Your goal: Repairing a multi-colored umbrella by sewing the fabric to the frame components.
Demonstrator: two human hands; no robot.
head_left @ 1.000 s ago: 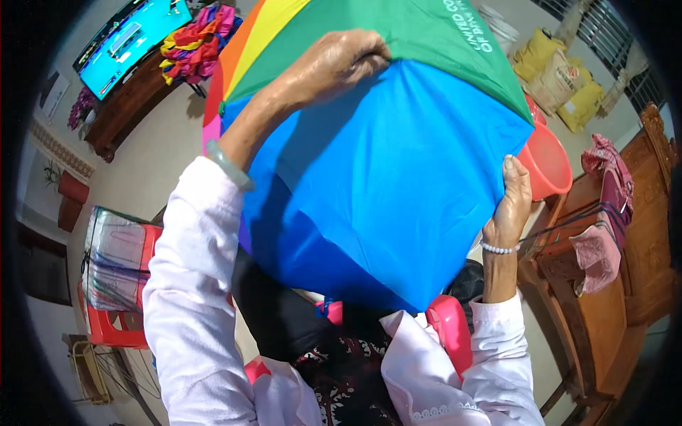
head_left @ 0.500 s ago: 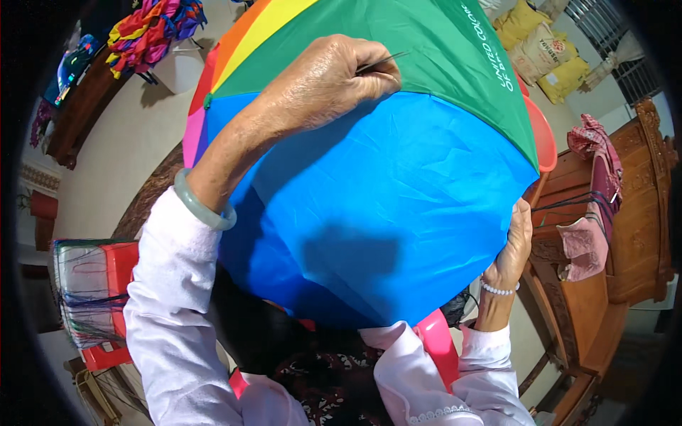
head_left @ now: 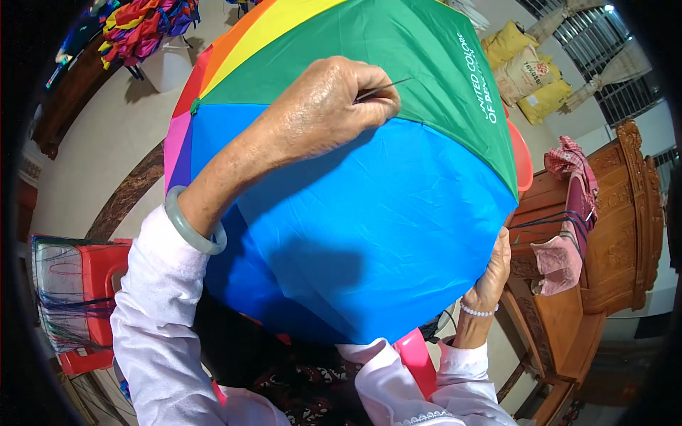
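An open rainbow umbrella (head_left: 369, 234) fills the middle of the view, its blue panel toward me and green, yellow and orange panels beyond. My left hand (head_left: 323, 106) lies on top of the canopy at the seam between blue and green, fingers pinched shut on a thin needle (head_left: 383, 88). My right hand (head_left: 494, 273) grips the umbrella's rim at the lower right. A pale green bangle (head_left: 190, 231) circles my left wrist and a bead bracelet (head_left: 476, 311) my right.
A carved wooden chair (head_left: 604, 241) with cloths draped on it stands at the right. Yellow sacks (head_left: 529, 78) lie at the far right. A red stool with thread (head_left: 78, 298) is at my left, a bundle of colourful fabric (head_left: 145, 25) at the top left.
The umbrella has come closer and now fills more of the view. My left hand has shifted down the canopy toward the blue-green seam, still pinching the needle.
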